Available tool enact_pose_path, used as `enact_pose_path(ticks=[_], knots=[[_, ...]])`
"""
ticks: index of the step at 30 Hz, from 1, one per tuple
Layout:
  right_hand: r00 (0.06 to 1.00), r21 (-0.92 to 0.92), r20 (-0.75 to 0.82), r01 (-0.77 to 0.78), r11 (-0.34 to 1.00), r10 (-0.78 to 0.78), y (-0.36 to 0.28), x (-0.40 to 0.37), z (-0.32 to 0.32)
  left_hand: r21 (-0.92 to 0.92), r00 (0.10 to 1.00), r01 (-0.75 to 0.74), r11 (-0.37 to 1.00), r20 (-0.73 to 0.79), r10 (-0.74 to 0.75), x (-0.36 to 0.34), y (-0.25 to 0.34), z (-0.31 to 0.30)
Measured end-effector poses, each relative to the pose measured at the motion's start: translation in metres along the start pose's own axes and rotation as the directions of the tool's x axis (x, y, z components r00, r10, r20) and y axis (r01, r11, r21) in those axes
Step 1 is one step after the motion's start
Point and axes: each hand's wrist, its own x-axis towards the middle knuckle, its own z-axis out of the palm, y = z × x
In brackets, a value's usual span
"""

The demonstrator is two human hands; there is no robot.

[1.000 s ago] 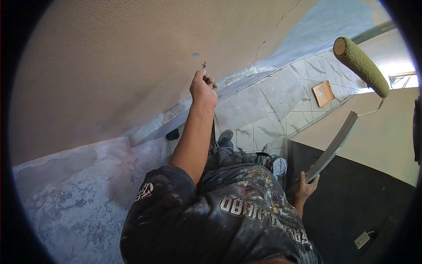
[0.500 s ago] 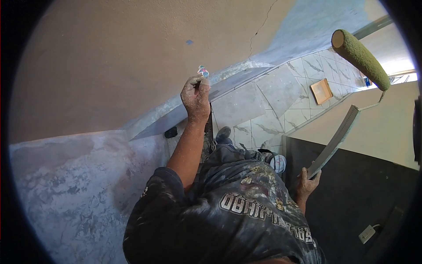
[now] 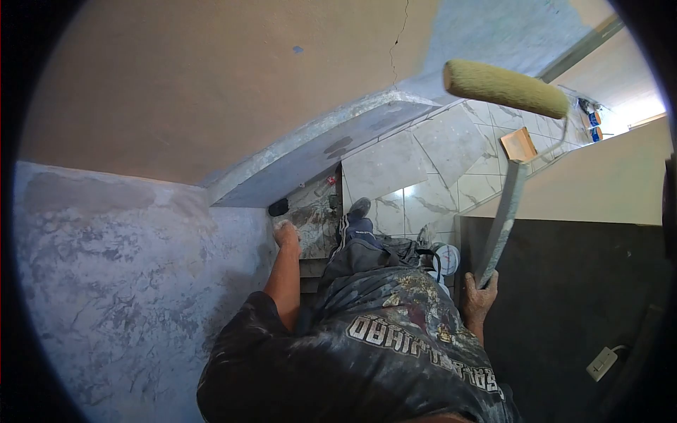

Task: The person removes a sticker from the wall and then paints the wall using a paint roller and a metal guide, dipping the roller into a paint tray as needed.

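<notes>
My right hand (image 3: 479, 295) is wrapped round the lower end of a paint roller's grey handle (image 3: 502, 220). The paint roller (image 3: 504, 88) is held upright on the right, its fuzzy yellow-green sleeve lying nearly level above the handle. My left hand (image 3: 287, 236) hangs low beside the mottled bluish-white wall (image 3: 127, 275). Its fingers are turned away and blurred, so I cannot see whether they hold anything. A small reddish scrap (image 3: 331, 181) shows over the dusty floor ahead of that hand; I cannot make out whether it is the sticker held earlier.
A brown wall (image 3: 211, 84) with a thin crack (image 3: 396, 44) rises on the left above a grey ledge (image 3: 310, 137). An orange-brown tray (image 3: 520, 145) lies on marbled floor tiles (image 3: 430, 201). A dark panel (image 3: 564, 282) and a white socket box (image 3: 601, 364) are on the right.
My left hand has come down from the brown wall, and the small colourful sticker is gone from its fingers. The roller sleeve has swung left and turned nearly level.
</notes>
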Motion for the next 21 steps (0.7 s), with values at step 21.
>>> enact_pose_path(ticks=[21], knots=[[0.901,-0.131,0.384,0.269,0.954,-0.201,0.002,0.098,0.236,-0.064,0.562,0.027,0.998,0.826,0.038,-0.103,0.084,0.243]])
